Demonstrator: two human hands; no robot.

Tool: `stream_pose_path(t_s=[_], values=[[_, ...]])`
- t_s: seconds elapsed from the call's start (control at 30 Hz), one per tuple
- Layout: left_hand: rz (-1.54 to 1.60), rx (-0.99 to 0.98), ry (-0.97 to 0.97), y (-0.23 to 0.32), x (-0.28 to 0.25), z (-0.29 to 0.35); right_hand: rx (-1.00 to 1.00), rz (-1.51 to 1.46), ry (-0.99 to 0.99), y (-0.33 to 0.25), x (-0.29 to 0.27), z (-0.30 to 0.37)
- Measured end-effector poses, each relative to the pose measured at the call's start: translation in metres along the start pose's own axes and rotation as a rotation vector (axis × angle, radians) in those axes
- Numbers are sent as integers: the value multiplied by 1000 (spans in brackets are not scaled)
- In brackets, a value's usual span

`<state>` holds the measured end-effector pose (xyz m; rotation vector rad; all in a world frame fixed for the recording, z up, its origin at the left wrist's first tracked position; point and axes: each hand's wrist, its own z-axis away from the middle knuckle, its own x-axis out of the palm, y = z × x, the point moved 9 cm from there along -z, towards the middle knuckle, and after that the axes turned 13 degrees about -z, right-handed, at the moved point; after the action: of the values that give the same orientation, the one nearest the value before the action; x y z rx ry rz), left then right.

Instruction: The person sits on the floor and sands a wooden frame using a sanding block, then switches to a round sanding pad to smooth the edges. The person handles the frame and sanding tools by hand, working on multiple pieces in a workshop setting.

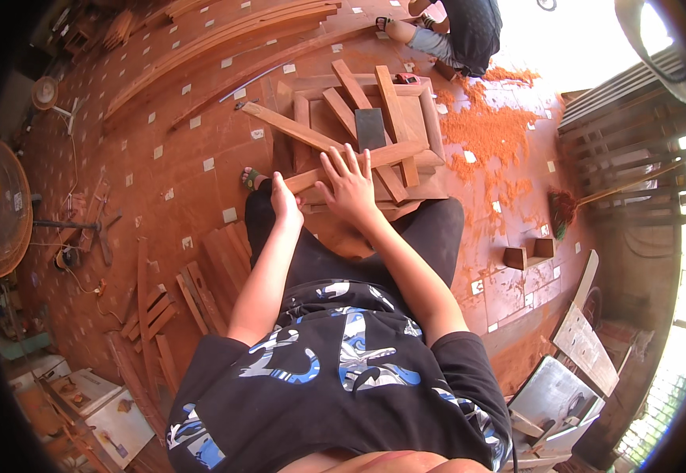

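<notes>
A reddish wooden strip (403, 150) lies slantwise in front of me, across other strips on a low wooden stand (435, 118). At its near left end, my left hand (285, 205) is closed round the wood. My right hand (348, 183) rests against the strip's middle with its fingers spread. Just beyond the fingers, a dark grey rectangular block (370, 128) sits on top of the strips. Several loose strips cross on the stand, among them an upright-lying one (390, 102) and a slanting one (288, 126) that overhangs the stand's left edge.
Orange shavings (489, 126) cover the floor right of the stand, near another person (469, 35) crouching. Long planks (225, 51) lie at the far left. A fan (0, 206) stands left, with wood offcuts (154, 315) nearby. A broom (564, 209) and small wooden box (529, 254) lie right.
</notes>
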<state>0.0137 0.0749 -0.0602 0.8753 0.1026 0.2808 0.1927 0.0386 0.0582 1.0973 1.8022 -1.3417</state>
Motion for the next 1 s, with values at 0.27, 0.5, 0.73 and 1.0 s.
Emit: stream_pose_path(t_s=[0.27, 0.5, 0.73, 1.0], values=[[3, -5, 22, 4, -9, 2, 192, 25, 112, 103, -53, 4], [-10, 47, -40, 9, -1, 9, 355, 36, 270, 130, -63, 15], [67, 6, -72, 4, -1, 2, -114, -138, 87, 5, -19, -6], [122, -135, -78, -9, -4, -3, -119, -263, 11, 14, -28, -18]])
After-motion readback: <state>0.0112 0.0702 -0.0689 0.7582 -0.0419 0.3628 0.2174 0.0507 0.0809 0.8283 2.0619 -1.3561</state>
